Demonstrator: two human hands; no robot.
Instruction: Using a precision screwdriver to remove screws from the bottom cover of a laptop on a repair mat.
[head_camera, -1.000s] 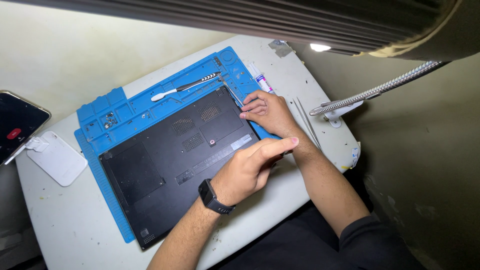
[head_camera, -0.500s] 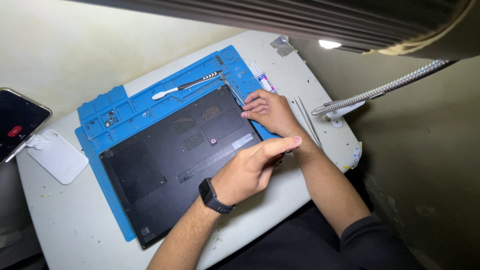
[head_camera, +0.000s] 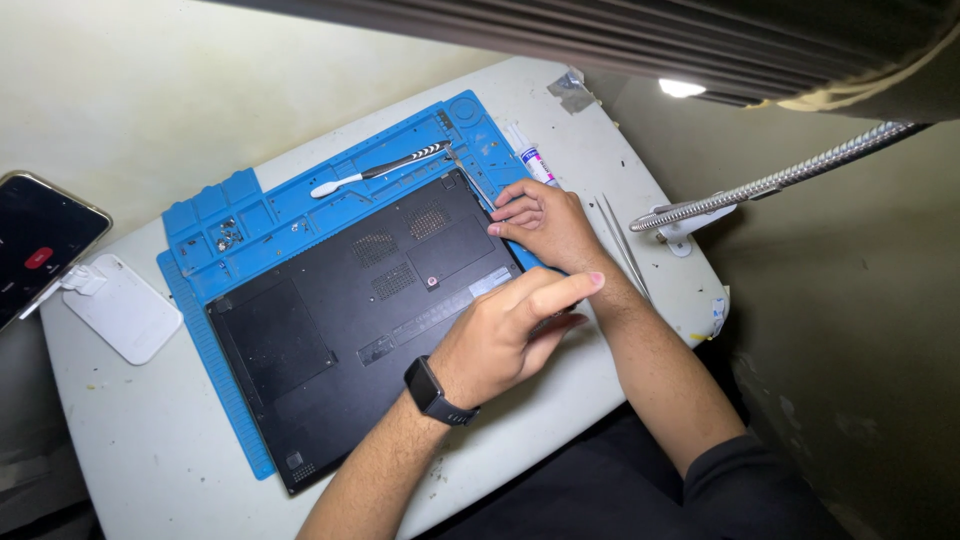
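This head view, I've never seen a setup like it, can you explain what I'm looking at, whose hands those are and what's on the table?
The camera sits on a person's head and looks down at their own two bare hands. On the white rounded table lies a blue rubber work mat, and on it a black laptop turned bottom side up. The right hand rests at the laptop's far corner. The left hand, with a black wristwatch, presses on the near edge. What either hand holds is hidden. Nearby lie a white-handled brush, thin metal tweezers, a small white tube, a flexible metal lamp arm and a phone on a white stand.
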